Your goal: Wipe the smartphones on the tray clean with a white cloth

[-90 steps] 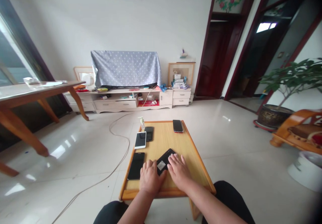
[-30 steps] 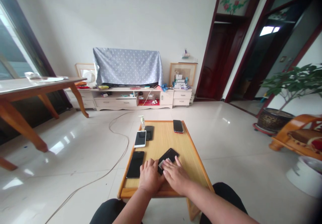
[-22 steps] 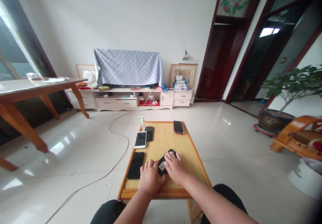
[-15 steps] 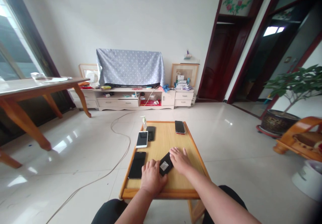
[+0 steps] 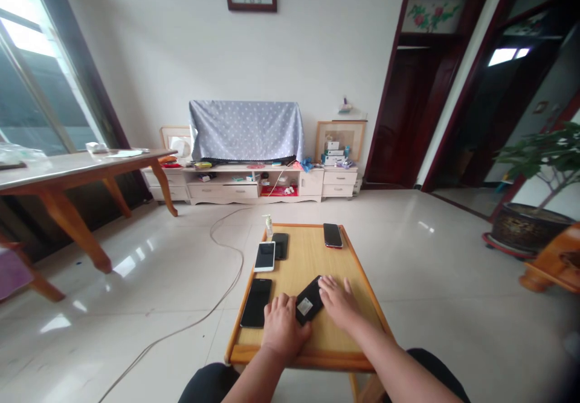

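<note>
With the labelled phone (image 5: 309, 302) as clock centre, the near edge of your surface (image 5: 308, 258) runs at 6 o'clock. At 8 o'clock your left hand (image 5: 284, 328) brackets the phone's near end between curled fingers and thumb; you cannot tell how firmly that grip closes. The phone lies label up, slanting from 7 towards 1 o'clock. At 3 o'clock your right hand (image 5: 338, 302) has its grip spread, fingertips touching the phone's far end. Plain wood gives you room from 12 round to 2 o'clock. A large black phone (image 5: 256, 303) lies at 9, beside the left edge. Between 10 and 11 sit a white phone (image 5: 265, 257), a dark phone (image 5: 281, 246) and a pump bottle (image 5: 269, 226); a red-edged phone (image 5: 333, 235) lies at 1, near the far corner.
</note>
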{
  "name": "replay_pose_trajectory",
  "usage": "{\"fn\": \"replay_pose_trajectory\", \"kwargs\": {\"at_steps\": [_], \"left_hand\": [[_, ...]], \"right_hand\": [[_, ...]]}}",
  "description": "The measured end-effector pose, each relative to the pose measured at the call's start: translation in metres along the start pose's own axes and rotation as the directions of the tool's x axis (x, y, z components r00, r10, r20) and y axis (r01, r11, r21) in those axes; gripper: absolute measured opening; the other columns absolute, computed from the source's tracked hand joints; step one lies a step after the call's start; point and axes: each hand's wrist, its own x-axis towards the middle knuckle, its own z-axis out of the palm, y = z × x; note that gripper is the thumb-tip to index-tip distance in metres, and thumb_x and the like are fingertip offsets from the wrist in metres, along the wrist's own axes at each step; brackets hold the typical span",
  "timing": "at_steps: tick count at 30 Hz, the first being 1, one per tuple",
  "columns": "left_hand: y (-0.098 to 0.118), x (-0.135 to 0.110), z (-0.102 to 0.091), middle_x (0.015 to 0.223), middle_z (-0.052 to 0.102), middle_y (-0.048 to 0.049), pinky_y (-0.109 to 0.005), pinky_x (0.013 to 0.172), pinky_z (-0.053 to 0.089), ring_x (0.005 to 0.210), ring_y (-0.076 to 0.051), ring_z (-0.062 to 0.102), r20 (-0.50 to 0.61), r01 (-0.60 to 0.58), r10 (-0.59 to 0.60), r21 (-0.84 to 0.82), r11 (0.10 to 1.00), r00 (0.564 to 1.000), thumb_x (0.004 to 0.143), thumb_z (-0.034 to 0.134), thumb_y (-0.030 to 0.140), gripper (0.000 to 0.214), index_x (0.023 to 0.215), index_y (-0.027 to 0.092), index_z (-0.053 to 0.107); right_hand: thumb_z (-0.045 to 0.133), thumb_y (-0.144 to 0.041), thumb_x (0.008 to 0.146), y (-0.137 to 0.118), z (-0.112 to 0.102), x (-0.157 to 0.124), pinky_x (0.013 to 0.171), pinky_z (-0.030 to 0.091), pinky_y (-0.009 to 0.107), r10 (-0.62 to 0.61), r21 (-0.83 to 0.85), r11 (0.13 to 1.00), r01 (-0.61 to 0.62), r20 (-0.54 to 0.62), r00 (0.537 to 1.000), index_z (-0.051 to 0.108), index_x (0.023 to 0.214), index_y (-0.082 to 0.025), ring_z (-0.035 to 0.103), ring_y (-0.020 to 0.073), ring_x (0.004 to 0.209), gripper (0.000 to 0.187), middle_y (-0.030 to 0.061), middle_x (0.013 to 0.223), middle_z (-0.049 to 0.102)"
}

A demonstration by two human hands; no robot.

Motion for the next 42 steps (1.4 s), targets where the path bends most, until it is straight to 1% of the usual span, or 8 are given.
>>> {"fn": "replay_pose_trajectory", "kwargs": {"at_steps": [9, 14, 19, 23, 29, 34, 39, 42], "left_hand": [[0.009, 0.001, -0.002, 0.122, 0.057, -0.0102, -0.041, 0.101, 0.031, 0.119, -0.030, 0.048, 0.045, 0.020, -0.021, 0.032, 0.999, 0.999, 0.074, 0.062, 0.048, 0.056, 0.126, 0.026, 0.057], [0.013, 0.001, -0.002, 0.127, 0.055, -0.0110, -0.041, 0.101, 0.030, 0.121, -0.030, 0.047, 0.082, 0.034, -0.039, 0.066, 0.997, 0.996, 0.077, 0.060, 0.049, 0.057, 0.128, 0.024, 0.056], [0.011, 0.000, -0.001, 0.125, 0.057, -0.0099, -0.040, 0.100, 0.031, 0.119, -0.029, 0.048, 0.057, -0.001, -0.002, 0.049, 0.999, 0.998, 0.080, 0.056, 0.053, 0.057, 0.129, 0.025, 0.055], [0.012, 0.000, -0.002, 0.126, 0.056, -0.0101, -0.041, 0.100, 0.030, 0.120, -0.029, 0.048, 0.077, -0.001, -0.003, 0.058, 0.998, 0.997, 0.079, 0.057, 0.048, 0.057, 0.131, 0.026, 0.054], [0.013, 0.001, -0.002, 0.126, 0.056, -0.0102, -0.040, 0.100, 0.031, 0.120, -0.030, 0.048, 0.067, -0.006, 0.003, 0.057, 0.998, 0.998, 0.076, 0.060, 0.045, 0.058, 0.130, 0.026, 0.054], [0.010, 0.002, 0.004, 0.124, 0.057, -0.0097, -0.040, 0.097, 0.033, 0.118, -0.029, 0.049, 0.028, -0.025, 0.024, 0.042, 0.999, 0.999, 0.076, 0.059, 0.047, 0.056, 0.128, 0.026, 0.055], [0.012, 0.004, 0.002, 0.125, 0.056, -0.0089, -0.040, 0.099, 0.032, 0.119, -0.029, 0.049, 0.045, -0.019, 0.016, 0.063, 0.998, 0.999, 0.076, 0.060, 0.045, 0.057, 0.130, 0.027, 0.054], [0.016, 0.004, -0.002, 0.127, 0.056, -0.0092, -0.040, 0.100, 0.031, 0.120, -0.029, 0.048, 0.075, 0.003, -0.009, 0.077, 0.997, 0.997, 0.077, 0.060, 0.045, 0.057, 0.131, 0.027, 0.054]], "right_hand": [[0.030, -0.037, 0.099, -0.007, 0.028, -0.039, 0.118, 0.001, 0.059, 0.192, -0.047, 0.979, -0.197, -0.099, 0.976, 0.036, 0.151, -0.013, 0.022, 0.0333, 0.147, 0.058, 0.0154, 0.156, 0.034], [0.030, -0.033, 0.098, -0.031, 0.021, -0.070, 0.118, 0.003, 0.061, 0.084, 0.032, 0.996, -0.084, -0.020, 0.996, 0.038, 0.150, -0.020, 0.017, 0.0311, 0.149, 0.054, 0.0102, 0.155, 0.038], [0.031, -0.028, 0.099, -0.042, 0.010, -0.089, 0.119, 0.010, 0.055, -0.109, 0.133, 0.985, 0.106, 0.011, 0.994, 0.048, 0.144, -0.024, 0.031, 0.0264, 0.145, 0.048, 0.0080, 0.148, 0.049], [0.036, -0.025, 0.097, -0.024, -0.001, -0.078, 0.119, 0.011, 0.054, -0.166, 0.129, 0.977, 0.170, -0.044, 0.985, 0.066, 0.123, -0.028, 0.048, 0.0249, 0.134, 0.039, 0.0049, 0.130, 0.065], [0.029, -0.032, 0.100, -0.002, -0.003, -0.051, 0.097, 0.048, 0.036, 0.261, 0.279, 0.939, -0.199, -0.206, 0.943, 0.062, 0.130, -0.023, 0.065, 0.0222, 0.112, 0.045, 0.0082, 0.123, 0.069], [0.042, -0.027, 0.095, -0.017, 0.014, -0.069, 0.114, 0.028, 0.049, -0.015, 0.107, 0.994, 0.037, -0.194, 0.981, 0.063, 0.128, -0.024, 0.050, 0.0284, 0.131, 0.039, 0.0099, 0.142, 0.055], [0.037, -0.030, 0.097, -0.009, 0.011, -0.058, 0.093, 0.048, 0.038, 0.102, 0.277, 0.960, -0.041, -0.212, 0.972, 0.071, 0.105, -0.024, 0.064, 0.0245, 0.105, 0.036, 0.0087, 0.112, 0.071], [0.037, -0.039, 0.097, 0.003, 0.003, -0.036, 0.088, 0.053, 0.034, 0.202, 0.519, 0.853, -0.057, -0.227, 0.953, 0.066, 0.118, -0.022, 0.067, 0.0225, 0.100, 0.040, 0.0079, 0.113, 0.071]]}}
